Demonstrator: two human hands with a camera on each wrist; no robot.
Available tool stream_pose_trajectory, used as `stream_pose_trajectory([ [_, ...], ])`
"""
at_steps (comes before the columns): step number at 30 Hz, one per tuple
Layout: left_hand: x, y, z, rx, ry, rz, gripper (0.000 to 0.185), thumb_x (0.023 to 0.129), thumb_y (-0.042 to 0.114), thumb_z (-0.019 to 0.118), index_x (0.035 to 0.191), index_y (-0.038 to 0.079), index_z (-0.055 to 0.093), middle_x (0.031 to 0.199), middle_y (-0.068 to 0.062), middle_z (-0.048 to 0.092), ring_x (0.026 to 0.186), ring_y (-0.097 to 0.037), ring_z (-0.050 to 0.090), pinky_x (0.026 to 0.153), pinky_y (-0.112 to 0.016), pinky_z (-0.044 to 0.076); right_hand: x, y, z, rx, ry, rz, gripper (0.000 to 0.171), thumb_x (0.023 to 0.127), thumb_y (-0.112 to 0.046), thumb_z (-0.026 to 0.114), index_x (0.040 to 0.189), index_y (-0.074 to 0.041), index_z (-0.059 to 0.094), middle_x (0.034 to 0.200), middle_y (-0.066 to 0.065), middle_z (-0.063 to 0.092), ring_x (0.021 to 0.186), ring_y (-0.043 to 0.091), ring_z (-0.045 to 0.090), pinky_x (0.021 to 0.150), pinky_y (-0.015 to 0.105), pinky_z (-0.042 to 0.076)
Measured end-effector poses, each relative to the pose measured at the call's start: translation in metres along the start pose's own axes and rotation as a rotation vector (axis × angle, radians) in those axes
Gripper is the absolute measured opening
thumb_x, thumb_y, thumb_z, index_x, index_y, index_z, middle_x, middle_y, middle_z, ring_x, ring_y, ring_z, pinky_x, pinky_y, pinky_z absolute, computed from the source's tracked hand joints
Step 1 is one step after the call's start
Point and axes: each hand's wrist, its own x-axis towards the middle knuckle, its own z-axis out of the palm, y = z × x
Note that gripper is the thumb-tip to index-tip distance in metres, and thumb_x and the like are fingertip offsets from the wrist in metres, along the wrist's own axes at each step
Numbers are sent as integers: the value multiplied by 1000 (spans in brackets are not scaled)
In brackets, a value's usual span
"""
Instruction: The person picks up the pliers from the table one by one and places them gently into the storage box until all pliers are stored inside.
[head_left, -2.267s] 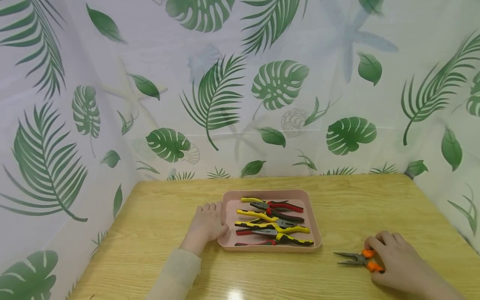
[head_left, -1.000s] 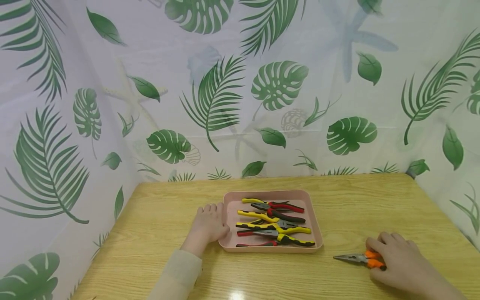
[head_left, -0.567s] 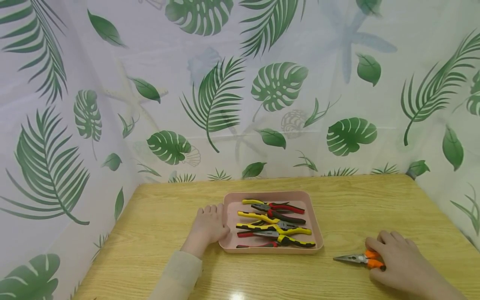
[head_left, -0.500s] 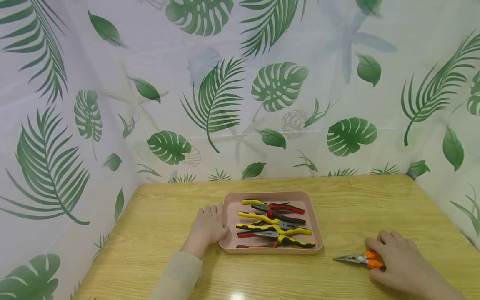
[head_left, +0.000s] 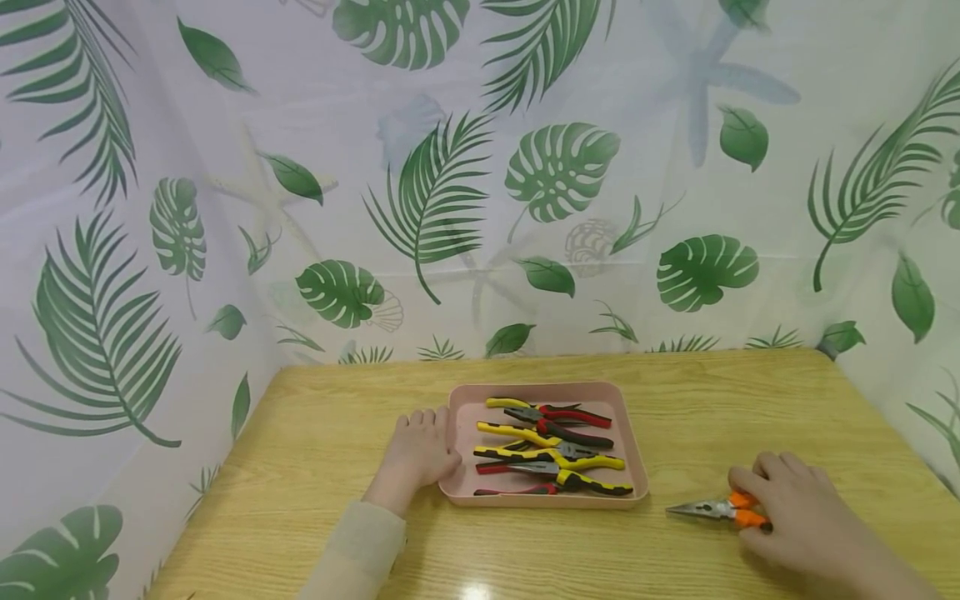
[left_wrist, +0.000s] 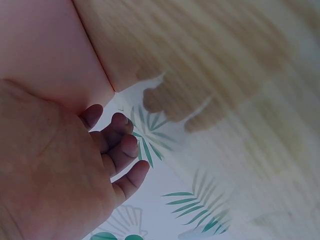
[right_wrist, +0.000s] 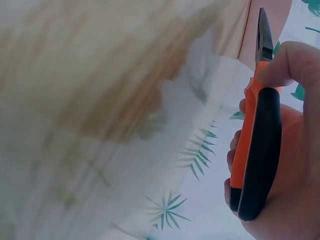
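My right hand grips long-nose pliers by their orange and black handles, low over the table at right. Their tapered jaws point left and are closed. In the right wrist view the thumb lies along the upper handle of the pliers, with fingers behind the other handle. At the left end of a pink tray, my left hand rests against the rim, its thumb at the edge. The left wrist view shows this hand with loosely bent fingers beside the tray wall.
Inside the tray lie several pliers, including a red and black pair and a yellow and black pair, partly overlapping. The wooden table meets a white cloth backdrop with green leaf prints behind and at the sides.
The orange pliers' jaws stood apart in the oldest frame and are closed in the later ones. My right hand has shifted slightly on the handles. The left hand and tray stay put.
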Motion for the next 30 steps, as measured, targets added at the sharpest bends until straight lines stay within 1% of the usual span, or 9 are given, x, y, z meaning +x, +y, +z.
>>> stream_pose_trajectory([
  [4, 0, 1, 0, 7, 4, 3, 58, 95, 39, 58, 140, 4, 49, 131, -16, 61, 118, -32, 55, 106, -51, 43, 1, 0, -2, -7, 16, -1, 39, 74, -34, 85, 106, -26, 65, 90, -5, 44, 81, 16, 33, 68, 35, 23],
  [9, 0, 1, -1, 18, 7, 6, 56, 95, 39, 59, 138, 4, 49, 129, -16, 61, 117, -32, 55, 105, -51, 43, 4, -1, -4, -19, 59, -21, 37, 72, -31, 85, 101, -28, 62, 89, -6, 43, 80, 15, 33, 67, 34, 23],
  [15, 0, 1, -1, 22, 14, 8, 54, 95, 38, 60, 135, 4, 50, 124, -15, 61, 114, -31, 55, 101, -50, 43, 7, -2, -6, -27, 88, -47, 38, 72, -31, 86, 104, -26, 65, 89, -6, 43, 82, 15, 35, 67, 34, 25],
  [23, 0, 0, 0, 16, 13, 12, 57, 94, 39, 59, 138, 4, 49, 124, -15, 61, 114, -31, 55, 103, -50, 44, 10, -5, -8, -40, 116, -61, 37, 72, -32, 85, 103, -26, 65, 90, -6, 44, 81, 15, 34, 67, 32, 23],
  [30, 1, 0, 1, 11, 5, 5, 57, 95, 39, 58, 139, 4, 49, 127, -15, 61, 115, -32, 55, 105, -51, 43, 14, -8, -10, -32, 136, -72, 36, 71, -30, 84, 101, -27, 63, 89, -5, 42, 80, 15, 34, 67, 33, 23],
])
